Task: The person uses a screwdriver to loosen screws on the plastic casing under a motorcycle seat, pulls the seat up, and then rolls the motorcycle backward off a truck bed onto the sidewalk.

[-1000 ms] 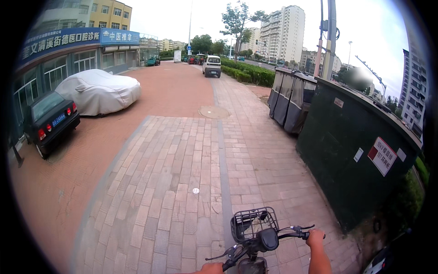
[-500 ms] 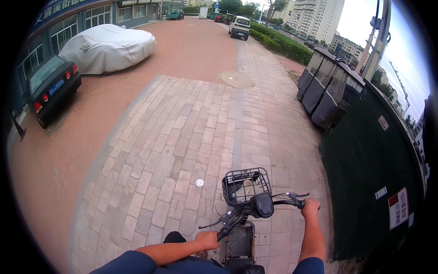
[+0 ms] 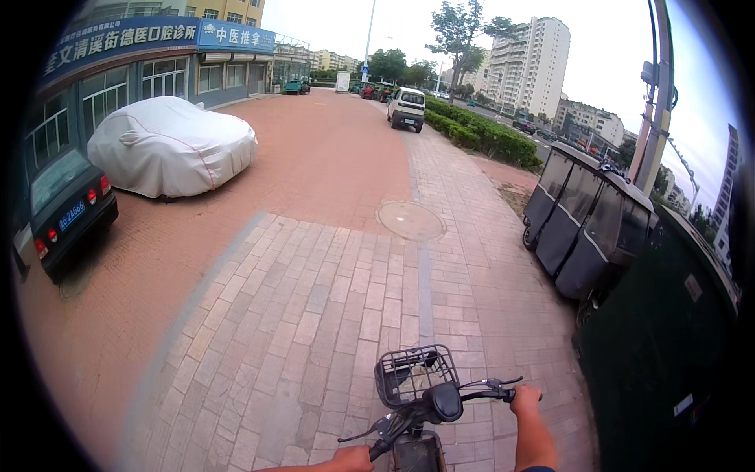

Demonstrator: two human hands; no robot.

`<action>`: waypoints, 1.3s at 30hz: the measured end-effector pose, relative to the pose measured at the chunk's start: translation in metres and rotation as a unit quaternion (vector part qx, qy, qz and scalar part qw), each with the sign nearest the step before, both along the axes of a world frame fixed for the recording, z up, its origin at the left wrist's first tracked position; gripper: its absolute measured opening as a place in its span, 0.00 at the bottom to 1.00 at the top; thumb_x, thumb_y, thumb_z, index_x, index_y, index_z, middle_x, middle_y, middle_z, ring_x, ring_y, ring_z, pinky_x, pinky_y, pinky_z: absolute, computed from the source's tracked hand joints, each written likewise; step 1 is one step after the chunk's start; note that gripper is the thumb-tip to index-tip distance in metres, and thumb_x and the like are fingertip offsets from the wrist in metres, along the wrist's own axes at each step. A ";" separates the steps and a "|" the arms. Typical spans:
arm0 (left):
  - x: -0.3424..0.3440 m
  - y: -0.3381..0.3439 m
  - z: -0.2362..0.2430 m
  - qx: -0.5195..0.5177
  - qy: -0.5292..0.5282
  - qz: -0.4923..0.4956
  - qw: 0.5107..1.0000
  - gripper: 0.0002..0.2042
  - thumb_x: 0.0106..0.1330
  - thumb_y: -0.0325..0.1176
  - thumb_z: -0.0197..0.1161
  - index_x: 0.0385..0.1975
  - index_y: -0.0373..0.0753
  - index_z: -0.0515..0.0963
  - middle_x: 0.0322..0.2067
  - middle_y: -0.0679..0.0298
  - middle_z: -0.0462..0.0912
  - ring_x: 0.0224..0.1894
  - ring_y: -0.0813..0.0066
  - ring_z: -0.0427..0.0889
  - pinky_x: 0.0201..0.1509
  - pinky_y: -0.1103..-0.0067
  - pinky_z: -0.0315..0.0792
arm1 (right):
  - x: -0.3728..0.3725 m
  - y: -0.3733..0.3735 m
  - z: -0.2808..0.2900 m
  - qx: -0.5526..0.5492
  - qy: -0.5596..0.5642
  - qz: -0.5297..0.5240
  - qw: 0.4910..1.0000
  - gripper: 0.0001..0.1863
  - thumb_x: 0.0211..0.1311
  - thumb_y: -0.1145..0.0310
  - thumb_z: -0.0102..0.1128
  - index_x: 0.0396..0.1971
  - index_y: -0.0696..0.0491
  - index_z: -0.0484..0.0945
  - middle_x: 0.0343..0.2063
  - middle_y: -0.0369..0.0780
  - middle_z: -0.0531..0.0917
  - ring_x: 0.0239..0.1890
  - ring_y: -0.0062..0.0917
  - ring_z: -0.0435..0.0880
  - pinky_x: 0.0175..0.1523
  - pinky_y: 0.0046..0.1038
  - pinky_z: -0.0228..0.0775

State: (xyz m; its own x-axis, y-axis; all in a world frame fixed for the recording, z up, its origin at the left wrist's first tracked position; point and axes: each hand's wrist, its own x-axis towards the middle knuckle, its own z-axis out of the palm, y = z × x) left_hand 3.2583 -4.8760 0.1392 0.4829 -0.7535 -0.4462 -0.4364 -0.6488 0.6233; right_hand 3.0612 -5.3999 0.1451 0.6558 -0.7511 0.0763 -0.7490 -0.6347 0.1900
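Observation:
An electric bike stands below me, its handlebar set at a slight angle with the right side farther forward. My left hand is wrapped round the left grip at the lower edge of the view. Its brake lever sticks out in front of those fingers. The right grip is enclosed by my right hand, beside the right brake lever. Ahead of the handlebar sits a black wire basket; a pale thing lies inside, too small to name. Part of the footboard shows below.
Brick paving runs ahead, with a round manhole cover. On the right stand a dark green box-like structure and a covered three-wheeler. Left are a dark car and a covered car. A white van stands farther off.
My view has tilted up, showing more sky and shopfront. The bike has moved forward, bringing the manhole cover and three-wheeler nearer. Both hands keep their grips.

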 end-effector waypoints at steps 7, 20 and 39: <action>0.258 -0.127 0.005 0.056 -0.005 -0.025 0.998 0.17 0.55 0.40 0.65 0.42 0.37 0.87 0.40 0.42 0.89 0.45 0.40 0.88 0.50 0.53 0.82 | 0.252 -0.133 -0.018 0.005 0.012 -0.034 0.999 0.10 0.51 0.63 0.76 0.36 0.37 0.91 0.38 0.39 0.90 0.46 0.38 0.90 0.53 0.45 0.77; 0.773 -0.342 -0.025 -0.030 -0.029 0.050 0.998 0.15 0.59 0.34 0.61 0.42 0.35 0.86 0.39 0.37 0.88 0.46 0.37 0.87 0.51 0.51 0.80 | 0.748 -0.332 -0.045 0.042 0.022 -0.075 0.996 0.07 0.54 0.66 0.70 0.34 0.42 0.90 0.37 0.39 0.91 0.44 0.38 0.91 0.50 0.44 0.75; 1.513 -0.635 -0.032 0.047 -0.067 -0.047 0.996 0.19 0.58 0.42 0.62 0.46 0.40 0.85 0.42 0.46 0.90 0.48 0.43 0.89 0.52 0.55 0.82 | 1.474 -0.622 -0.064 -0.014 -0.012 -0.077 0.997 0.07 0.51 0.62 0.74 0.31 0.43 0.90 0.33 0.40 0.91 0.43 0.38 0.91 0.48 0.43 0.78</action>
